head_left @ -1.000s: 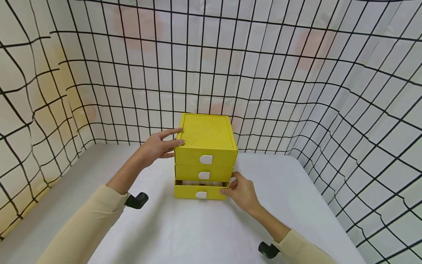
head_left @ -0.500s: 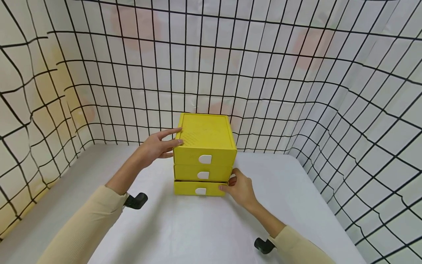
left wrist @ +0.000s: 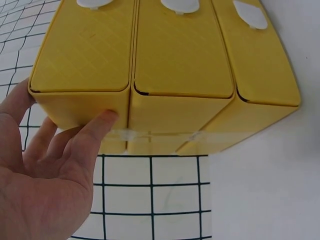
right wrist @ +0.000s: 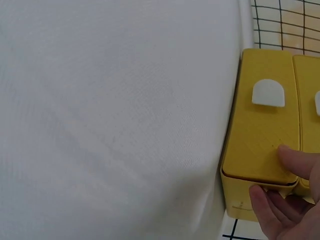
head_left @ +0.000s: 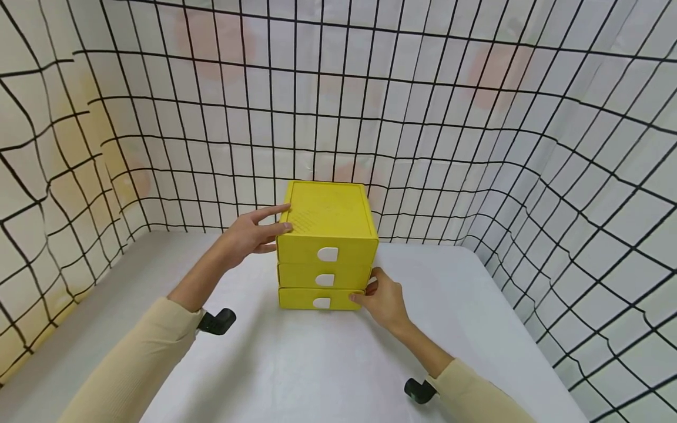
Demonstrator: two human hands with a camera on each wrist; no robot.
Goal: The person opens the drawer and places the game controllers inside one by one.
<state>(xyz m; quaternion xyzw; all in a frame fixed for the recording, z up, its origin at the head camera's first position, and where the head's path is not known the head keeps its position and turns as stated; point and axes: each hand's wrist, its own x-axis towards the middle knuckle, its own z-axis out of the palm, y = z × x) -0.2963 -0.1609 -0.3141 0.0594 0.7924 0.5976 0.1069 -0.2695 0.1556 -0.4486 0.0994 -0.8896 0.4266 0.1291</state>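
A yellow mini drawer unit (head_left: 333,208) stands on the white table, its three drawers stacked and each bearing a white tab handle. The bottom drawer (head_left: 296,298) sits flush with the fronts above. My left hand (head_left: 247,238) rests on the unit's upper left edge, its fingers fairly straight against the side in the left wrist view (left wrist: 55,165). Low on the right, my right hand (head_left: 387,301) grips the front corner. Its thumb (right wrist: 295,159) presses the bottom drawer's front while the curled fingers (right wrist: 265,207) lie against the side wall. The drawer's contents are hidden.
A black wire grid (head_left: 338,117) with white cloth behind it encloses the back and both sides. White cloth covers the table (head_left: 317,364). Each cuff carries a black wrist camera mount, one at the left wrist (head_left: 218,322) and one at the right wrist (head_left: 419,390).
The bottom drawer has slid back from partly pulled out to flush, my right thumb moving in with it. My left hand has stayed at the upper left edge.
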